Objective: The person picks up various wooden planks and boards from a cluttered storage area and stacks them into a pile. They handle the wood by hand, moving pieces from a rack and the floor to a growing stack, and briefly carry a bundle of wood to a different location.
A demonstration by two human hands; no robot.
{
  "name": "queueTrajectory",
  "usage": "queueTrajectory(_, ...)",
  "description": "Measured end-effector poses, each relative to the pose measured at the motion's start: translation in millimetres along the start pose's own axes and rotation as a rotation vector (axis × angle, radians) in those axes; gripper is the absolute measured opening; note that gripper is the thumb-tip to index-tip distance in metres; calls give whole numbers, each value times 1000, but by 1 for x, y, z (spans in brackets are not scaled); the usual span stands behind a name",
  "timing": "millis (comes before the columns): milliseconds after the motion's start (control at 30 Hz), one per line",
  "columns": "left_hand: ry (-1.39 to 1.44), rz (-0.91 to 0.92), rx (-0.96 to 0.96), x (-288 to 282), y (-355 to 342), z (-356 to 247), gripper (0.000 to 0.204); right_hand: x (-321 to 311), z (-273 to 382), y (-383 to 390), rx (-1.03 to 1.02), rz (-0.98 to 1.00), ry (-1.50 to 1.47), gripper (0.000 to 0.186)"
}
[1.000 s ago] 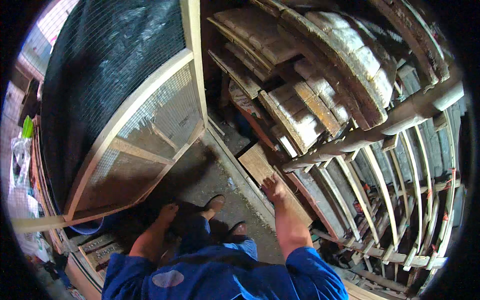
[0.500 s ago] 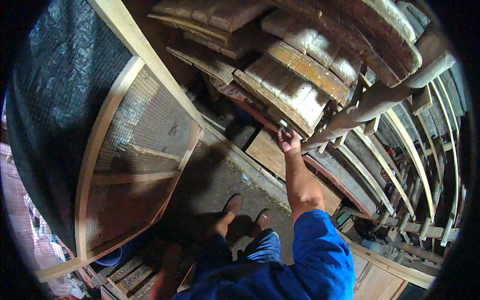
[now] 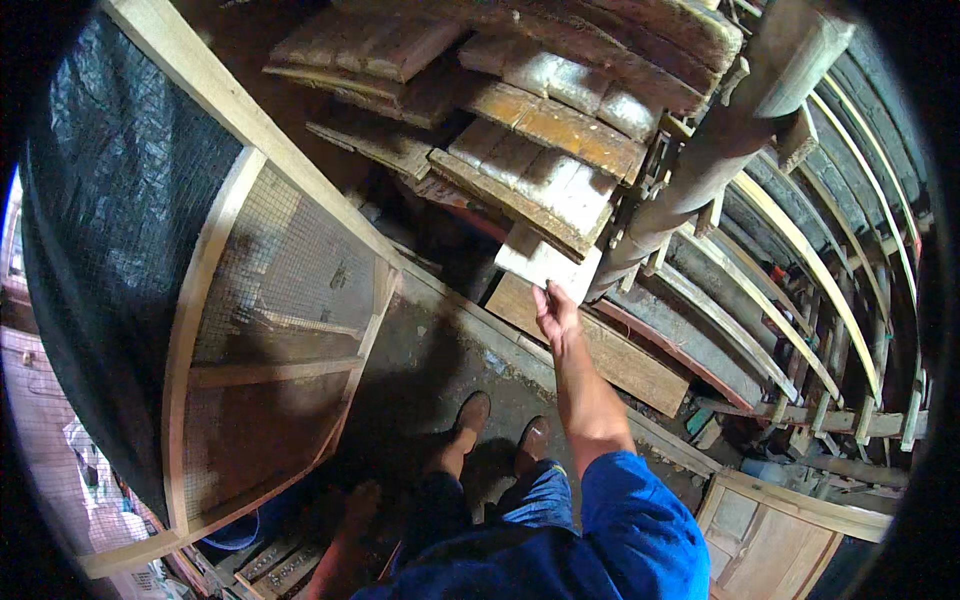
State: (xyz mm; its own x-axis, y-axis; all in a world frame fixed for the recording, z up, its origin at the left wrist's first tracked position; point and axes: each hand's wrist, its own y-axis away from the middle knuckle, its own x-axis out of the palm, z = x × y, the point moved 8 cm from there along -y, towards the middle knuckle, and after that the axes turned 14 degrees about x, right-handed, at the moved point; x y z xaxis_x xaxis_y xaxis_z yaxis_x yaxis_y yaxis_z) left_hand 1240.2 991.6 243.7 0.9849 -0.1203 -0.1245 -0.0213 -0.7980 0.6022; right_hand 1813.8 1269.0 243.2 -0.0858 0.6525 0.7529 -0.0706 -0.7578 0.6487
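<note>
My right hand reaches forward and pinches the near edge of a flat white slab. Whether the slab is wood or another material cannot be made out. Its far side runs under a weathered plank of a stack that carries pale blocks. A wooden board lies low, just beneath the slab and my hand. Down in the shadow at the lower left hangs my left hand, dim and smeared, near the wooden slats; its fingers do not show clearly.
A wooden frame with wire mesh and dark netting stands on the left. A thick round post leans beside the stack. Slatted racks fill the right, with a wooden panel below them. A concrete curb edges the floor.
The white slab, barely showing before, now sticks out from under the plank in my right hand. My right hand has shifted slightly left and nearer, and the view has turned a little.
</note>
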Motion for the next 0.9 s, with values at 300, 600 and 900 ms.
queueTrajectory(300,-386,55,90,22,-16,-22,45,-45,-45,68,151,-4,137,27)
queueTrajectory(600,-293,55,-130,43,-8,-36,45,-142,-65,168,296,-110,336,42)
queueTrajectory(900,-250,194,-196,46,-28,-20,48,-259,-61,308,397,-222,254,41)
